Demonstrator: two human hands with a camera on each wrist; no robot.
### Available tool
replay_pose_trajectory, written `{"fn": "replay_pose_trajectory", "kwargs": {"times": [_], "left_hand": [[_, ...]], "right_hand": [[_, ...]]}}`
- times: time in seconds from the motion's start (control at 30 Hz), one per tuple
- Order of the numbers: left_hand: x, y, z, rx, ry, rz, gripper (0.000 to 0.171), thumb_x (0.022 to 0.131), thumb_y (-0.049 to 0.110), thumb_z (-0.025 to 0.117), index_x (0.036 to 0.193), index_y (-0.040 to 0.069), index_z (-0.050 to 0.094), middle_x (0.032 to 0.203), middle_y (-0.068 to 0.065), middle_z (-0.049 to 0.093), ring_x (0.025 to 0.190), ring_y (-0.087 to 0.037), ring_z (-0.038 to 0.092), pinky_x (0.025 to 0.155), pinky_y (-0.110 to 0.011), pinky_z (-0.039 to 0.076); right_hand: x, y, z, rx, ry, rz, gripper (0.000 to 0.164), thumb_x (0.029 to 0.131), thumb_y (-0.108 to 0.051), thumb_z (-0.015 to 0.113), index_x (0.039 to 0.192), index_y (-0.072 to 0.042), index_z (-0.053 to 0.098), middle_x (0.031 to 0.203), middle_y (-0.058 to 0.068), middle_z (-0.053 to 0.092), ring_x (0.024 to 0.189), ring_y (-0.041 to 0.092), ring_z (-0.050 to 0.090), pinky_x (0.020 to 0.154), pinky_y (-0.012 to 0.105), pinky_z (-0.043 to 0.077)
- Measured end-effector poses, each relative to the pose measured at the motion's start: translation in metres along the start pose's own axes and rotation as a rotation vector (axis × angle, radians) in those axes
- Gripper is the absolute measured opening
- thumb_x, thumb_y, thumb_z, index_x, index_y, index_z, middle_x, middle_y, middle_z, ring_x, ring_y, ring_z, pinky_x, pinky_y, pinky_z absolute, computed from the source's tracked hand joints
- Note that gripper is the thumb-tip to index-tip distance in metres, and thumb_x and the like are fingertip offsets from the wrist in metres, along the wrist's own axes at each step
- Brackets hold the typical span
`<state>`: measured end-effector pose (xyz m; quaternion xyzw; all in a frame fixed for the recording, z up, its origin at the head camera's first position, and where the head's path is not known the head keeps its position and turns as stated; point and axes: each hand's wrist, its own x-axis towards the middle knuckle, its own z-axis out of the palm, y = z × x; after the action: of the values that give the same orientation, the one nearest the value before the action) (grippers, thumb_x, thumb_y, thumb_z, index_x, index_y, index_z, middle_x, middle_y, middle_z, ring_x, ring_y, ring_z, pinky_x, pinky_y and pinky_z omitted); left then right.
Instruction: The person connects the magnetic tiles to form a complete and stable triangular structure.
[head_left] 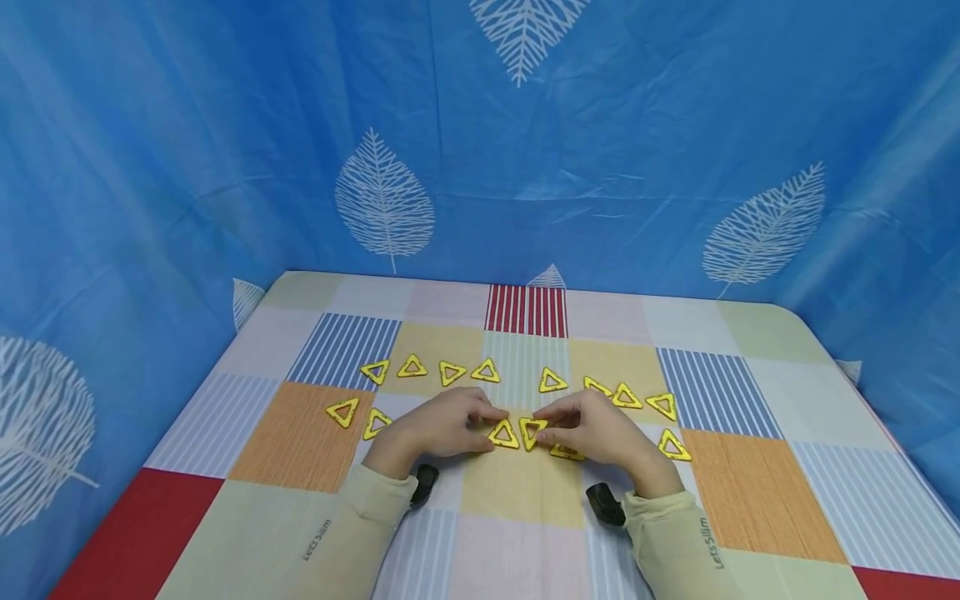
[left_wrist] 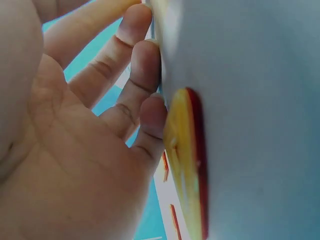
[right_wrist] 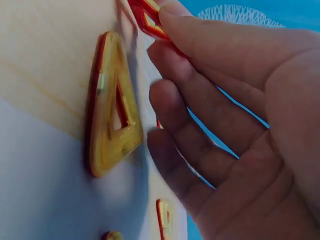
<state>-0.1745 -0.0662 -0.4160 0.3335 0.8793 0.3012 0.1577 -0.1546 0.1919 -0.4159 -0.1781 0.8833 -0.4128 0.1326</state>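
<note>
Yellow triangle (head_left: pixel 525 435) pinched in right grip (head_left: pixel 596 425), neighbour triangle (head_left: pixel 504 443) just left, pinched in left grip (head_left: pixel 442 421), both mid-counter (head_left: pixel 517 496): hold edges lightly, faces level, right knuckles clear of loose piece (head_left: pixel 567 455) beneath.

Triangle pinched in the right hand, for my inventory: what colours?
Triangle: yellow and red; clearest in the right wrist view.
</note>
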Motion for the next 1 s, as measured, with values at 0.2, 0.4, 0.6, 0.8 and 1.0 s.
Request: {"fn": "replay_pose_trajectory", "kwargs": {"times": [0.2, 0.4, 0.6, 0.8, 1.0], "left_hand": [[0.002, 0.003, 0.001, 0.031, 0.004, -0.017, 0.04, 0.09, 0.016, 0.077, 0.129, 0.014, 0.07, 0.102, 0.005, 0.062, 0.085, -0.012, 0.05, 0.074, -0.03, 0.043], [0.004, 0.003, 0.002, -0.005, 0.006, -0.002, 0.036, 0.089, 0.014, 0.079, 0.124, 0.01, 0.073, 0.1, 0.003, 0.065, 0.081, -0.01, 0.053, 0.072, -0.028, 0.046], [0.006, 0.003, 0.004, -0.076, 0.029, -0.011, 0.028, 0.085, 0.01, 0.082, 0.112, 0.005, 0.078, 0.084, 0.006, 0.067, 0.07, -0.005, 0.055, 0.067, -0.025, 0.048], [0.009, 0.005, 0.007, -0.099, 0.03, 0.007, 0.018, 0.084, 0.01, 0.083, 0.102, 0.006, 0.08, 0.069, 0.009, 0.062, 0.061, -0.004, 0.052, 0.06, -0.023, 0.045], [0.004, 0.0, 0.001, -0.126, 0.04, 0.007, 0.02, 0.086, 0.014, 0.082, 0.105, 0.007, 0.08, 0.079, 0.008, 0.068, 0.069, -0.003, 0.057, 0.066, -0.024, 0.048]], "right_hand": [[0.002, -0.004, 0.002, 0.013, -0.004, 0.002, 0.025, 0.087, -0.02, 0.082, 0.108, -0.007, 0.079, 0.097, 0.0, 0.075, 0.074, 0.013, 0.064, 0.063, 0.028, 0.053], [0.003, -0.007, 0.006, 0.011, 0.005, -0.007, 0.025, 0.087, -0.022, 0.082, 0.108, -0.01, 0.079, 0.094, -0.005, 0.074, 0.078, 0.011, 0.066, 0.066, 0.029, 0.054], [0.006, -0.004, 0.012, 0.003, 0.012, -0.106, 0.032, 0.082, -0.021, 0.086, 0.11, -0.009, 0.077, 0.092, -0.006, 0.071, 0.081, 0.011, 0.065, 0.072, 0.029, 0.054], [0.009, -0.003, 0.018, -0.02, 0.027, -0.148, 0.037, 0.077, -0.024, 0.09, 0.109, -0.01, 0.077, 0.101, -0.004, 0.071, 0.093, 0.015, 0.066, 0.083, 0.032, 0.054], [0.01, -0.003, 0.019, -0.033, 0.035, -0.134, 0.036, 0.075, -0.025, 0.091, 0.107, -0.012, 0.078, 0.1, -0.006, 0.071, 0.094, 0.014, 0.067, 0.084, 0.033, 0.054]]}}
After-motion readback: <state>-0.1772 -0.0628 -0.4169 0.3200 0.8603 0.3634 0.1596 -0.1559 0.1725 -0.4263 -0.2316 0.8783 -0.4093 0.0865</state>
